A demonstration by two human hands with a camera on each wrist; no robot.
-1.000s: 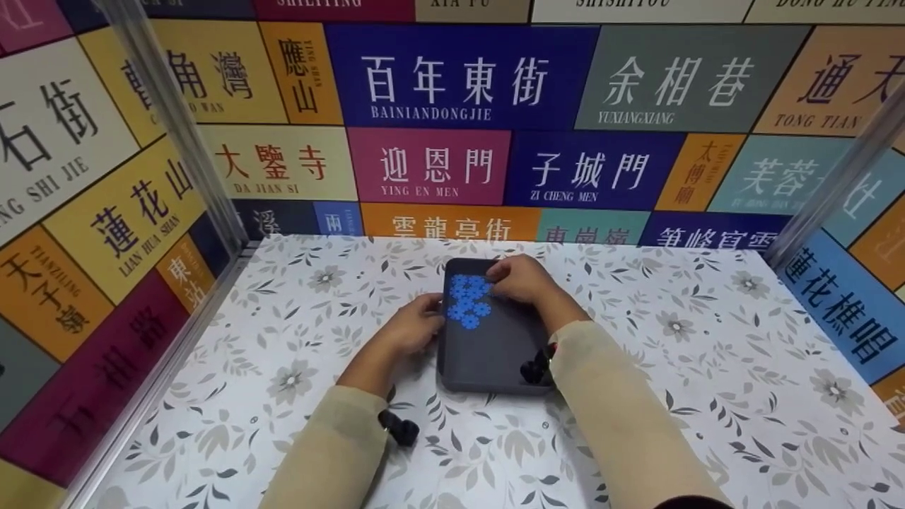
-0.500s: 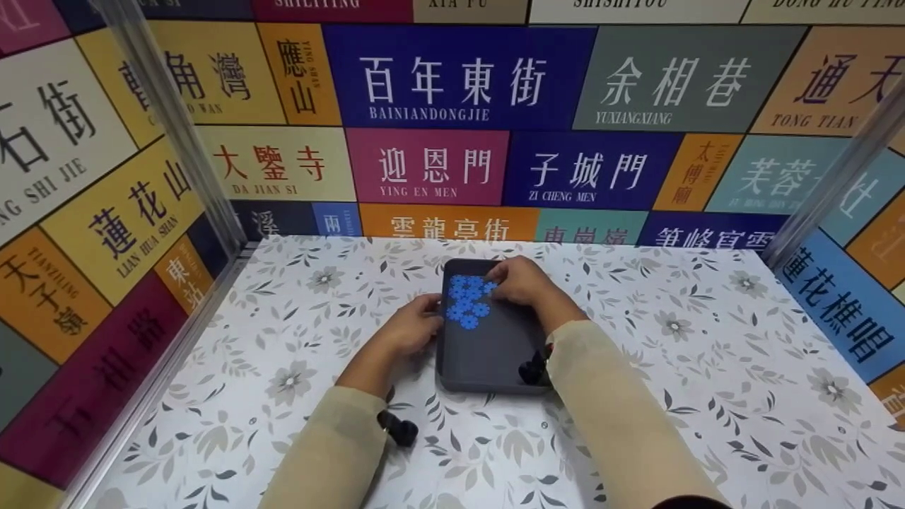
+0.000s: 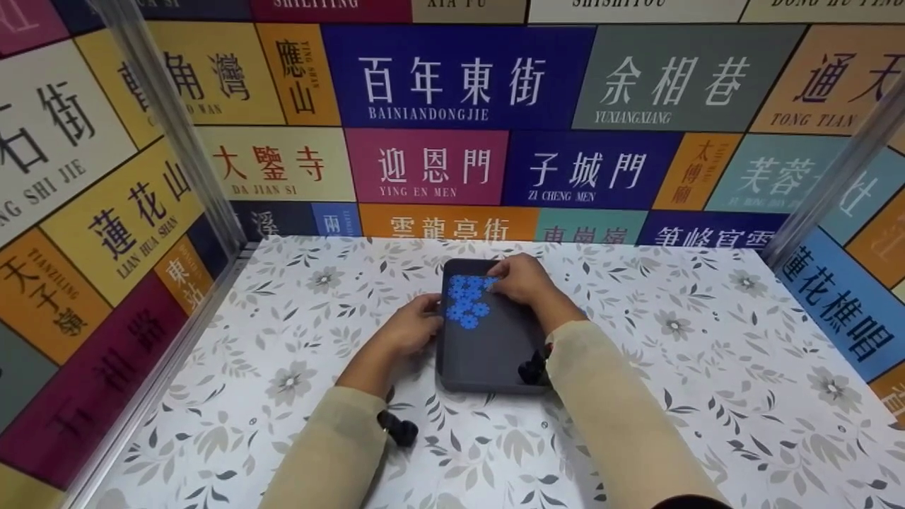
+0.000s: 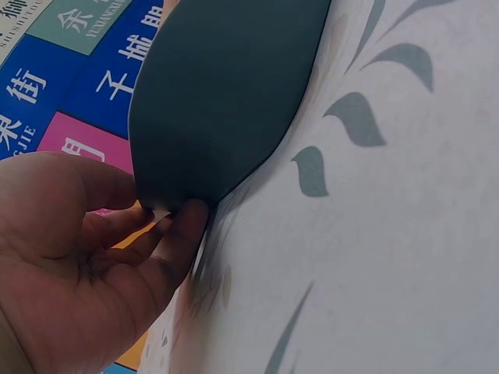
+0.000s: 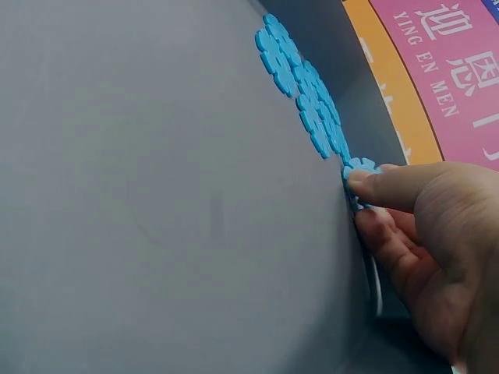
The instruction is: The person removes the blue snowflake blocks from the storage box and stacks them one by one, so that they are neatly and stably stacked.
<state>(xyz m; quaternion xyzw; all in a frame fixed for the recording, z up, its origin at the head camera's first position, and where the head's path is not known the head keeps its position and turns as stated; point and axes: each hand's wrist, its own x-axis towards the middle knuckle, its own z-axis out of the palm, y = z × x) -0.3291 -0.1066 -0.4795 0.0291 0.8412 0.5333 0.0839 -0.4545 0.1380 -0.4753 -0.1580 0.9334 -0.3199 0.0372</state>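
Observation:
A dark grey rectangular tray (image 3: 488, 353) lies on the table, holding several flat blue snowflake-shaped plastic discs (image 3: 466, 297) in a cluster at its far left. My right hand (image 3: 527, 279) reaches over the tray's far right and pinches one blue disc (image 5: 362, 168) between thumb and fingers, beside the end of the cluster. At the tray's left side, my left hand (image 3: 413, 325) grips the outer wall; in the left wrist view the thumb and fingertips (image 4: 191, 218) meet the tray's dark side (image 4: 226, 93). Some fingers of the right hand are hidden in the head view.
The table (image 3: 339, 452) has a white cover with grey flowers and leaves. Panels with coloured street-name blocks (image 3: 459, 78) stand behind and at both sides. Metal posts (image 3: 177, 127) mark the corners. Small black devices (image 3: 399, 428) are strapped at both wrists.
The right hand's fingers shift very slightly around the disc at the cluster's right end. The left hand and the tray stay in place.

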